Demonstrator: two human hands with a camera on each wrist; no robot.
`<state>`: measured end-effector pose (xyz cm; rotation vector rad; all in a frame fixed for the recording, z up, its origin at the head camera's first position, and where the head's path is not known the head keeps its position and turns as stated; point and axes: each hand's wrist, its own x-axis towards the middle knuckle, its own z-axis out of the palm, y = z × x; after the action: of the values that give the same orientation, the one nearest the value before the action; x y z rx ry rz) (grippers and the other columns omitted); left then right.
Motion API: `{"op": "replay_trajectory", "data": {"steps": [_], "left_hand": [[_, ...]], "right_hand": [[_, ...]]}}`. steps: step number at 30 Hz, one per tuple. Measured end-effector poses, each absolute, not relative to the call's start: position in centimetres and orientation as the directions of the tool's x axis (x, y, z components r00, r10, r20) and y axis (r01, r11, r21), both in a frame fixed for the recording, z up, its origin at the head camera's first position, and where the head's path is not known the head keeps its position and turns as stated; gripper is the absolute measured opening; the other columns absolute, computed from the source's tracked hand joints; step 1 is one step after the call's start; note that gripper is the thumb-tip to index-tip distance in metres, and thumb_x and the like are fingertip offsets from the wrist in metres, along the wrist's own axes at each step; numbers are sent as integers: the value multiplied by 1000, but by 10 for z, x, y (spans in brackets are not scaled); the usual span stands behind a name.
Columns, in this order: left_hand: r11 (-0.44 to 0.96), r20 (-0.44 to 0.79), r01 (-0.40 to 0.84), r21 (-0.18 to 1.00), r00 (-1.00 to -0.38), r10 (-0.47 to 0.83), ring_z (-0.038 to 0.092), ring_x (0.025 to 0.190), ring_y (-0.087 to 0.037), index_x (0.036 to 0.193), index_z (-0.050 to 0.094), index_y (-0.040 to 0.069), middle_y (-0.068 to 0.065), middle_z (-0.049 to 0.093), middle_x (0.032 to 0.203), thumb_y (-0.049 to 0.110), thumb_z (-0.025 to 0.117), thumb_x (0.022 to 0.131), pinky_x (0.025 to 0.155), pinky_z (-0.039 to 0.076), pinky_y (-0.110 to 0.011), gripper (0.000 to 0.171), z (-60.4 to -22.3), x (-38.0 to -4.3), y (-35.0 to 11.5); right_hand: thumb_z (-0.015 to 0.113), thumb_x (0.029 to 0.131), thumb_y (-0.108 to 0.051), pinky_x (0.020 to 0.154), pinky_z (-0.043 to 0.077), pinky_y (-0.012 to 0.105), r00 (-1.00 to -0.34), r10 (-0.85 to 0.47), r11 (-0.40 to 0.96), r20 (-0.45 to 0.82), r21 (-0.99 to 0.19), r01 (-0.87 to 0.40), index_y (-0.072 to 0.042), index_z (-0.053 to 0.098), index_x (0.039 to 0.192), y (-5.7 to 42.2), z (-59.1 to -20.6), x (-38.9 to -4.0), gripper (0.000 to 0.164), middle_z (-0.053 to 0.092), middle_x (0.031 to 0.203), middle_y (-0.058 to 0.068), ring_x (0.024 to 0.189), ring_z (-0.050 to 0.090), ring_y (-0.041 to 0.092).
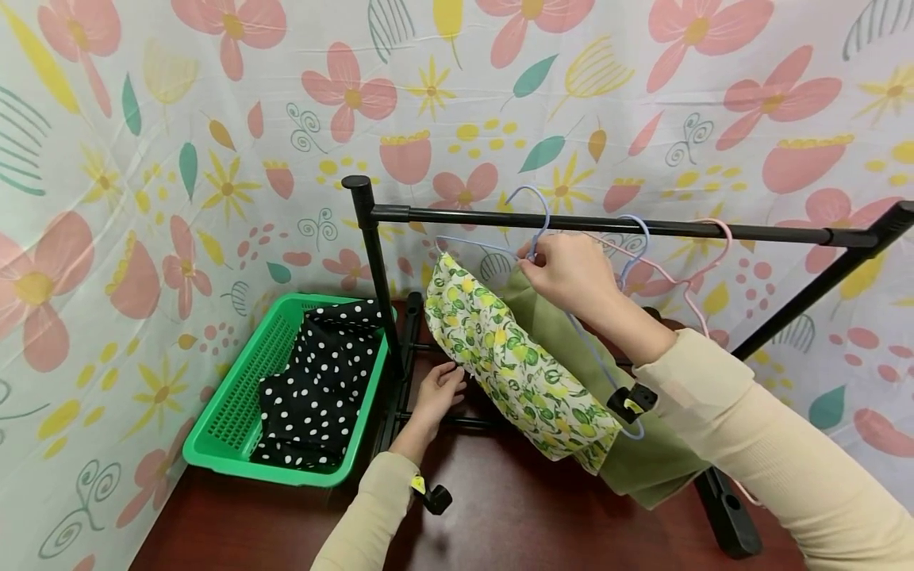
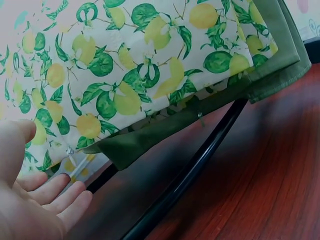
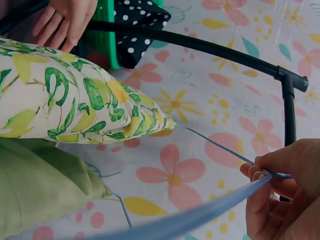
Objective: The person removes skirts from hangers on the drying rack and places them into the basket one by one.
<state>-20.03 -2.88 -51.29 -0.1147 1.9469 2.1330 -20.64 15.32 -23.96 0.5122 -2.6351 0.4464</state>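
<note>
My right hand pinches a lavender-blue clothes hanger at the base of its hook, just below the black rail. The hook rises above the rail; whether it rests there I cannot tell. A white cloth printed with lemons and green leaves hangs from this hanger. Close to the cloth's lower edge is my left hand, its fingers loosely extended and gripping nothing. Whether it touches the cloth is unclear. Behind the lemon cloth hangs an olive-green cloth, beside a second blue hanger.
The black garment rack stands on a dark reddish-brown table. A pink hanger hangs farther right on its rail. To the left, a green plastic basket holds a black polka-dot cloth. A flower-patterned curtain is behind.
</note>
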Motion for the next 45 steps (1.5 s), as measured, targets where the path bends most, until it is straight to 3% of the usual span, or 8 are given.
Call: {"op": "replay_trajectory", "data": {"steps": [17,20,22,24,26,33,36,45], "left_hand": [[-407,-345,-385,828,-923,169,33,130,-38,147,4,3,-24,16,148,39,54,92,102,38,-42,83,-515,-201,-15],[-430,-342,-381,818,-925,168,35,128,-37,147,7,1,-23,16,148,36,55,92,102,37,-43,80,-514,-200,-14],[-426,-334,-372,825,-928,163,43,120,-32,137,26,0,-20,24,143,34,56,92,101,38,-43,64,-514,-200,-13],[-415,-324,-359,836,-933,154,49,104,-25,112,40,3,-16,34,132,32,57,91,99,40,-43,39,-514,-200,-13],[-404,-319,-347,846,-938,139,47,89,-18,91,33,7,-11,39,118,30,58,91,95,41,-43,34,-515,-199,-13],[-385,-308,-316,867,-948,82,44,81,-11,109,42,5,-3,42,99,26,59,91,81,43,-33,32,-513,-198,-18],[-396,-291,-292,871,-955,64,44,76,-13,90,41,9,-1,41,85,25,58,92,75,43,-31,23,-510,-198,-21],[-401,-268,-250,881,-963,13,48,70,-11,82,42,12,3,41,70,20,57,92,73,44,-31,20,-501,-197,-36]], "right_hand": [[63,86,-19,37,28,26,-870,-254,882,422,-268,-388,-12,71,72,145,-241,-204,18,69,70,5,40,44,14],[63,85,-19,38,29,26,-867,-255,881,428,-267,-391,-12,71,73,144,-242,-204,17,69,71,5,40,45,14],[63,86,-19,37,28,26,-865,-258,879,431,-266,-395,-12,70,70,144,-242,-204,19,70,73,5,40,45,14],[63,86,-19,37,28,26,-865,-257,879,431,-268,-394,-12,67,65,145,-242,-204,22,70,75,6,39,44,14],[62,86,-19,37,27,26,-865,-255,878,432,-271,-394,-11,63,61,146,-242,-204,27,70,76,7,39,43,14],[62,87,-18,36,25,25,-864,-248,874,438,-283,-395,-11,58,56,151,-244,-205,32,68,70,8,37,39,15],[61,87,-19,36,24,25,-863,-238,882,445,-273,-384,-12,55,53,153,-245,-205,35,62,59,6,37,38,14],[61,87,-20,36,20,25,-857,-233,894,460,-246,-375,-14,41,47,157,-248,-207,45,38,42,1,36,32,15]]}}
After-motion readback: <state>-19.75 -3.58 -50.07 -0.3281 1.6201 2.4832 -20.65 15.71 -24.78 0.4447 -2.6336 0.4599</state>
